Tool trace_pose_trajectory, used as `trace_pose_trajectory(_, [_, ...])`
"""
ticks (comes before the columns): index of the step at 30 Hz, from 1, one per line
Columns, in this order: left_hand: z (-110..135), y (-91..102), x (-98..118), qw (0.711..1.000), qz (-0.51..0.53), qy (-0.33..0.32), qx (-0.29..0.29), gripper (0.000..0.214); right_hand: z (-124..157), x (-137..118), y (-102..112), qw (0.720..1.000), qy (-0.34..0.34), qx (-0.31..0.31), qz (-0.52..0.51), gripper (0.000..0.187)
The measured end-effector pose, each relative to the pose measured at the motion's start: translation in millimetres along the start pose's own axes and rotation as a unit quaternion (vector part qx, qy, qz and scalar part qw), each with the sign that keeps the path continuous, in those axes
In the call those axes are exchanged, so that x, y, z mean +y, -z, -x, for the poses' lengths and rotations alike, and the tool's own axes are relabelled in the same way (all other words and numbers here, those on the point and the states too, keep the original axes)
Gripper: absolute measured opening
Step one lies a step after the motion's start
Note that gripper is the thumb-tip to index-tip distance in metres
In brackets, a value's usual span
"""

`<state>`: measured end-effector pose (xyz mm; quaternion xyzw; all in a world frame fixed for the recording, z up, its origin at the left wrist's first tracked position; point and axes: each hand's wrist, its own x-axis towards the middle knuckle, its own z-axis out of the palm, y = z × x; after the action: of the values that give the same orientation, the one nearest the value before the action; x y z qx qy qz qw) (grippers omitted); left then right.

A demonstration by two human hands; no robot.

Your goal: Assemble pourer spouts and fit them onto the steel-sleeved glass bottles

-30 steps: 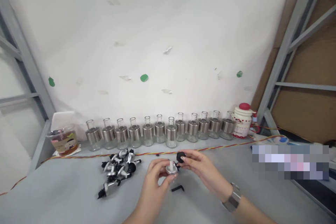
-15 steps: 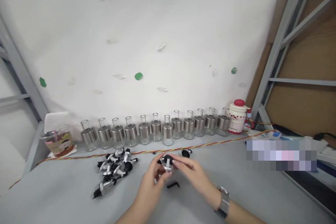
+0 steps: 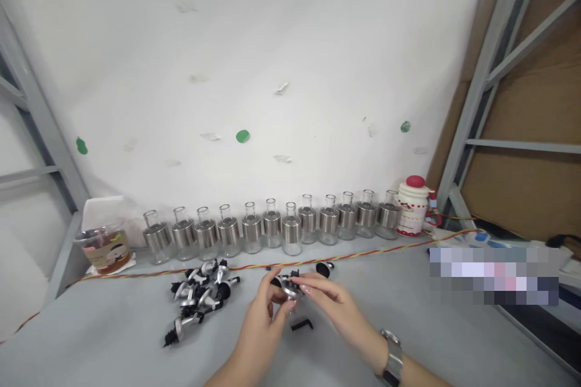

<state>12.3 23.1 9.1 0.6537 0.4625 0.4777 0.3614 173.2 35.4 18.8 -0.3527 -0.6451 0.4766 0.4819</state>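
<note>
Both my hands meet over the grey table, pinching one small silver and black pourer cap [image 3: 288, 288]. My left hand [image 3: 263, 320] grips it from below and the left, fingers curled round it. My right hand [image 3: 329, 305], with a metal watch on its wrist, pinches the top of the same cap from the right. A small black bent piece [image 3: 302, 325] lies on the table just under my hands. A black round stopper [image 3: 322, 268] lies a little behind my right fingers.
A pile of several silver and black pourers [image 3: 200, 296] lies to the left. A row of several glass bottles with steel sleeves [image 3: 272, 227] lines the wall. A red-yellow twisted cable [image 3: 372, 249] runs along the table. A drink cup [image 3: 104, 248] stands far left, a white jar with a red lid [image 3: 412, 207] at right.
My right hand has set the black stopper down behind and come onto the cap that the left hand holds. Both hands now grip the cap together.
</note>
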Motion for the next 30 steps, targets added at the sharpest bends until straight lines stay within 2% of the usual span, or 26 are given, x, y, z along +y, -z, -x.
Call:
trace_pose_trajectory(6, [-5.0,1.3,-7.2,0.996,0.078,0.051,-0.001,0.047,1.5,-6.1,1.4,0.997,0.031,-0.063,0.035,0.030])
trace_pose_trajectory(10, [-7.6,3.1,-7.4,0.993,0.093,0.069,0.014,0.052,2.4,-7.7,2.3,0.995,0.019,-0.081,0.060,0.033])
trace_pose_trajectory(16, [-7.4,6.5,-0.8,0.998,0.057,0.039,0.003,0.049,1.2,-5.2,3.7,0.994,0.045,-0.078,0.062,0.034])
trace_pose_trajectory(27, [-6.5,9.2,3.2,1.000,0.012,-0.002,0.018,0.046,5.7,-7.2,2.0,0.993,0.041,-0.096,0.051,0.062])
trace_pose_trajectory(30, [-5.7,11.4,6.1,1.000,0.009,-0.011,0.011,0.043,8.6,-7.4,1.1,0.992,0.033,-0.103,0.065,0.064])
